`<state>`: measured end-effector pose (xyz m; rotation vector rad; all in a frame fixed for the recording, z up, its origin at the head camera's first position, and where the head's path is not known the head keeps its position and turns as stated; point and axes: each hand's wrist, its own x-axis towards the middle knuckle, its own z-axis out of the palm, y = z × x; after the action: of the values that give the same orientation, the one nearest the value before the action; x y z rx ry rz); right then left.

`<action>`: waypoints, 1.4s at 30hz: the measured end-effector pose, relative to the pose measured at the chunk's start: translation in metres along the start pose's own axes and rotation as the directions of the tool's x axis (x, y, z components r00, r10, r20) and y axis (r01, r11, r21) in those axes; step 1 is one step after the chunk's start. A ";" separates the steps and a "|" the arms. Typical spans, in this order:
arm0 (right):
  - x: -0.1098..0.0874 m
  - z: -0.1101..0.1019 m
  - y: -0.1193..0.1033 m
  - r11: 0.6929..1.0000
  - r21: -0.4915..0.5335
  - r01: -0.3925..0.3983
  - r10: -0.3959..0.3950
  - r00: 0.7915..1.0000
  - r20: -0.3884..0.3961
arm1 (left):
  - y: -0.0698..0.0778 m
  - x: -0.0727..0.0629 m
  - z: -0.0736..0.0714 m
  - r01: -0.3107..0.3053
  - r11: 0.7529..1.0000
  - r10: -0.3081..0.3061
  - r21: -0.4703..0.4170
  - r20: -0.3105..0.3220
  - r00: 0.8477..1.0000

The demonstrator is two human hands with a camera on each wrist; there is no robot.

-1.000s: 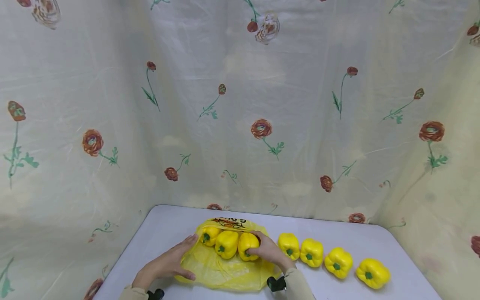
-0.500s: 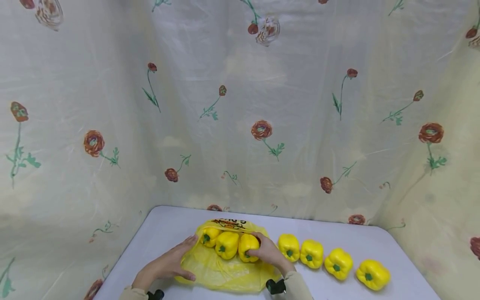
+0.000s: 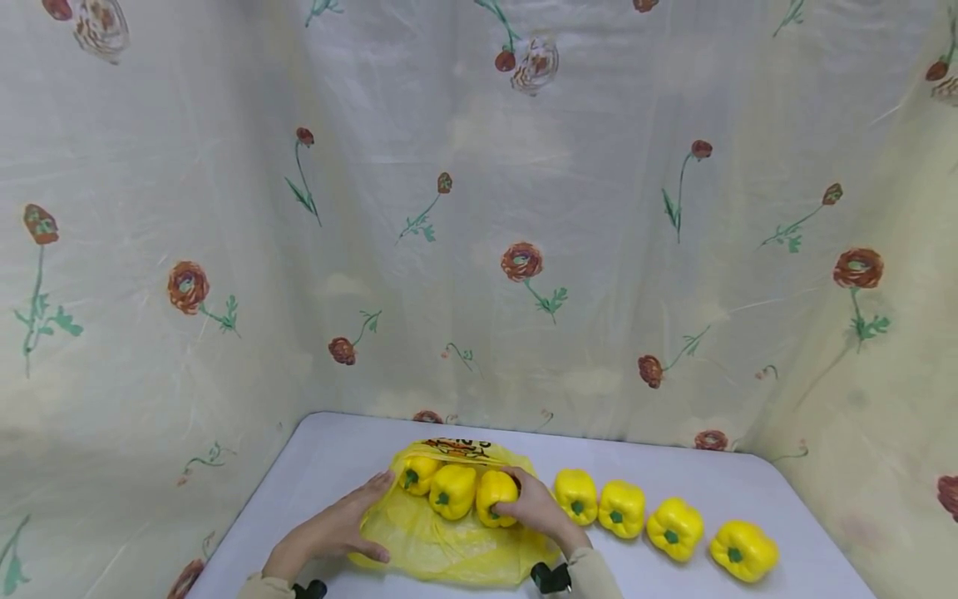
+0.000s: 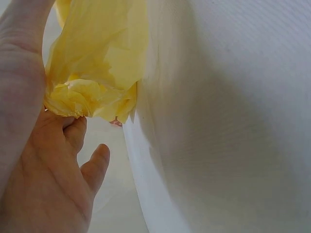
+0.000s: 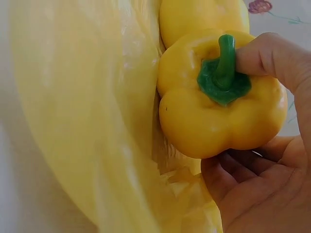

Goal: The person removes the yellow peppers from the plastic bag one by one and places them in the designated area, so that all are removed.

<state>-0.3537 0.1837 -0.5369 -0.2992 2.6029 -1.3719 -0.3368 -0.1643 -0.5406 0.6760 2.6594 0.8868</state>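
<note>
In the head view a yellow plastic bag (image 3: 449, 553) with dark print lies spread on the table, its mouth towards me. Three yellow bell peppers sit in a row at its opening: a left one (image 3: 419, 474), a middle one (image 3: 452, 491) and a right one (image 3: 496, 497). My right hand (image 3: 540, 507) grips the right bell pepper, thumb beside its green stem (image 5: 224, 73) and fingers around its side in the right wrist view. My left hand (image 3: 337, 526) rests against the bag's left edge, fingers extended and thumb spread. Crumpled bag film (image 4: 92, 94) touches it in the left wrist view.
Several more yellow bell peppers stand in a slanting row right of the bag, from the nearest one (image 3: 575, 496) to the farthest right (image 3: 744, 551). The white table (image 3: 329, 449) ends at a flower-patterned curtain (image 3: 479, 333) behind and at both sides.
</note>
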 end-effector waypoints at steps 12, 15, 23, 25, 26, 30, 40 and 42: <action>-0.008 -0.001 -0.009 1.000 0.009 0.019 -0.019 1.000 -0.011 | 0.001 0.000 0.000 0.017 1.000 -0.017 -0.002 0.007 1.000; -0.013 -0.001 -0.014 0.999 0.013 0.038 -0.038 0.999 -0.008 | 0.000 0.001 0.000 0.032 0.999 -0.032 0.000 0.008 0.999; -0.024 -0.003 -0.023 0.998 -0.010 0.064 -0.064 0.998 -0.015 | 0.002 -0.001 -0.001 0.013 1.000 -0.012 -0.011 0.009 1.000; -0.027 -0.004 -0.023 0.998 -0.009 0.066 -0.067 0.998 -0.017 | 0.002 -0.001 -0.001 0.016 1.000 -0.016 -0.014 0.010 1.000; -0.028 -0.005 -0.023 0.998 -0.005 0.068 -0.068 0.998 -0.017 | 0.002 -0.002 -0.001 0.015 1.000 -0.014 -0.016 0.011 1.000; -0.033 -0.006 -0.022 0.998 -0.004 0.065 -0.065 0.998 -0.018 | 0.001 -0.002 0.000 0.006 1.000 -0.005 -0.020 0.011 1.000; -0.047 -0.013 -0.032 0.996 -0.008 0.088 -0.088 0.996 -0.028 | 0.003 -0.003 -0.001 -0.003 1.000 0.003 -0.010 0.006 1.000; -0.048 -0.014 -0.032 0.996 -0.004 0.086 -0.086 0.996 -0.027 | 0.003 -0.003 -0.001 -0.006 1.000 0.006 -0.009 0.004 1.000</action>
<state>-0.3080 0.1898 -0.4997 -0.4005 2.6433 -1.4088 -0.3334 -0.1643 -0.5376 0.6832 2.6497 0.8968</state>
